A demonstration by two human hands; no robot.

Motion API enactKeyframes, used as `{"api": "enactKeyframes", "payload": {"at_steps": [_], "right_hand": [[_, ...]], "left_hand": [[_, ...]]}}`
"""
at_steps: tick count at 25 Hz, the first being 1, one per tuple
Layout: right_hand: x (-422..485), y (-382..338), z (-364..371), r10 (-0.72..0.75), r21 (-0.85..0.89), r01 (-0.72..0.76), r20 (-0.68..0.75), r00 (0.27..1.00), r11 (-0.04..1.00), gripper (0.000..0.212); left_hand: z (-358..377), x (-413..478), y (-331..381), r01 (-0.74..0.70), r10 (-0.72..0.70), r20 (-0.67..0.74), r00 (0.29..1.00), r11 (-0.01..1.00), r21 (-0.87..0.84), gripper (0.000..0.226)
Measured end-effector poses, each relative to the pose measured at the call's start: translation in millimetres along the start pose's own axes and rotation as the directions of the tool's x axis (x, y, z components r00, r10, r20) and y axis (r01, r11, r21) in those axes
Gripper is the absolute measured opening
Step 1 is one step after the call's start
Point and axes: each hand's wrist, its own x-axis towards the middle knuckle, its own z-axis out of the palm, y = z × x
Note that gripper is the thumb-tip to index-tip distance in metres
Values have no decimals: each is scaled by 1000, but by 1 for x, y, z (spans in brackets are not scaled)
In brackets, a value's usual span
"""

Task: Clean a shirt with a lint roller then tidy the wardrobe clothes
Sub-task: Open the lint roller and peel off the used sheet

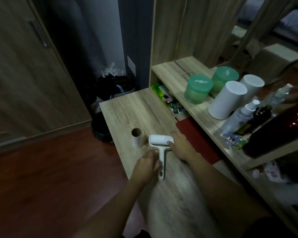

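A white lint roller (pixel 159 143) lies on the light wooden desk (pixel 127 109), roll end away from me. My left hand (pixel 146 164) grips its handle from the left. My right hand (pixel 181 146) rests at the roll's right end, thumb touching it, fingers lying relaxed. An empty cardboard tube (pixel 137 137) stands upright just left of the roll. A wardrobe door (pixel 24 74) stands at the left. No shirt is in view.
A raised shelf (pixel 172 78) on the right carries a green jar (pixel 197 88), a white cylinder (pixel 226 100), a spray bottle (pixel 239 115) and a dark red bottle (pixel 279 129). A red cloth (pixel 196 140) lies under the shelf. A dark bin (pixel 100 127) stands on the red floor.
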Motion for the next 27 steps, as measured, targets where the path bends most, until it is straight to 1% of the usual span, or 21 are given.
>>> {"api": "enactKeyframes", "payload": {"at_steps": [2,5,6,8,10,14,17,18,19,21,23,24,25,26,27], "right_hand": [[7,7,1,-13,-28,14,37,999,999,55],[13,17,10,3,-47,1,100,995,999,55],[12,19,14,11,-46,-5,123,992,999,53],[12,22,18,19,-13,-18,136,990,1000,50],[13,24,20,31,44,-37,139,990,998,49],[9,23,20,61,195,-90,148,987,977,43],[2,24,22,108,339,-161,170,980,927,50],[-3,23,22,129,381,-184,166,978,906,52],[-8,22,23,153,445,-197,133,979,873,53],[-20,16,21,223,622,-205,50,973,756,51],[-35,4,12,294,755,-195,3,956,626,36],[-42,-1,9,319,786,-191,-7,948,588,31],[-48,-3,8,338,807,-187,-17,941,560,32],[-53,-5,9,356,830,-183,-20,934,527,37],[-59,-7,11,370,849,-179,-20,929,496,40]], "left_hand": [[15,3,2,81,-84,-47,995,995,-60,33],[34,2,7,145,-151,-34,988,981,-130,43],[36,2,7,161,-168,-36,985,975,-155,42],[38,7,4,156,-164,-49,985,978,-141,35],[40,10,-2,137,-145,-64,987,984,-112,33],[30,13,-9,99,-109,-83,991,988,-116,29],[24,11,-13,33,-40,-65,997,994,-106,20],[22,8,-14,-4,-3,-67,998,995,-104,18],[20,6,-14,-46,38,-72,997,993,-111,18],[15,2,-11,-128,116,-87,989,981,-149,19],[2,-3,-5,-208,192,-97,977,959,-193,30],[-4,-5,-3,-221,206,-94,974,951,-215,38],[-11,-7,0,-200,187,-76,980,947,-251,45],[-17,-9,3,-134,129,-37,991,939,-316,48],[-22,-12,8,-50,54,-1,999,909,-414,48]]}}
